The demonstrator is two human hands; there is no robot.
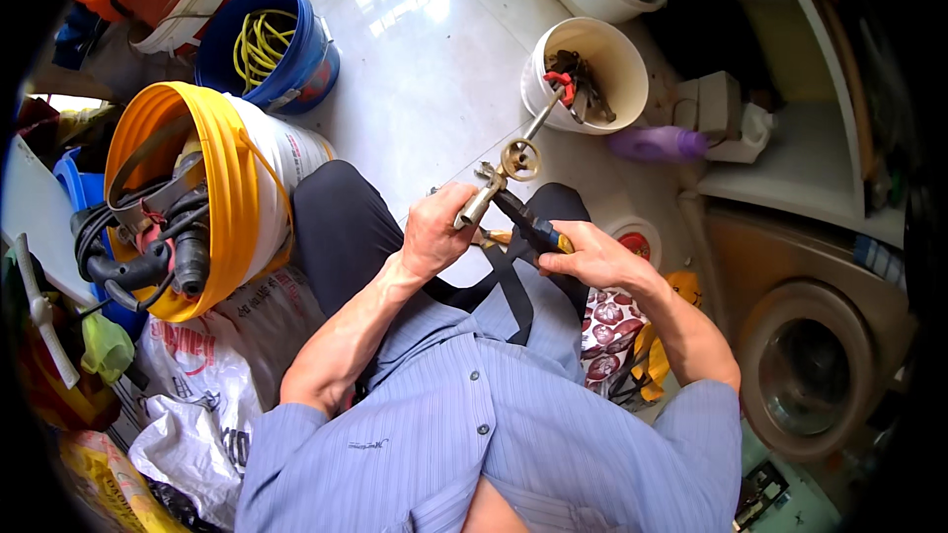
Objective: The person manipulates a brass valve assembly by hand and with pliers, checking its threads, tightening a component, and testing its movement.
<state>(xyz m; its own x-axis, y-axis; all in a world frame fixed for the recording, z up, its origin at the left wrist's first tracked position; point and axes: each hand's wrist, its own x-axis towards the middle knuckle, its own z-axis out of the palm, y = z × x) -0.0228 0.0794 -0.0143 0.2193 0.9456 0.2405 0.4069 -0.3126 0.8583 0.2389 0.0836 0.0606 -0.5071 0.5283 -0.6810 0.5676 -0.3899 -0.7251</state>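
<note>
My left hand is closed around a metal pipe fitting in front of my lap. A round brass ring sits at the fitting's far end, and a thin metal rod extends beyond it toward a white bucket; I cannot tell whether they are joined. My right hand grips pliers with dark jaws and black-and-yellow handles. The jaws meet the fitting beside my left hand; their exact bite is hidden. A red-handled piece shows at the rod's far end, over the bucket's rim.
Ahead stands the white bucket of metal parts. To my left are a yellow bucket with corded power tools and a blue bucket with yellow hose. A purple bottle lies right, near a washing machine. White sacks lie left.
</note>
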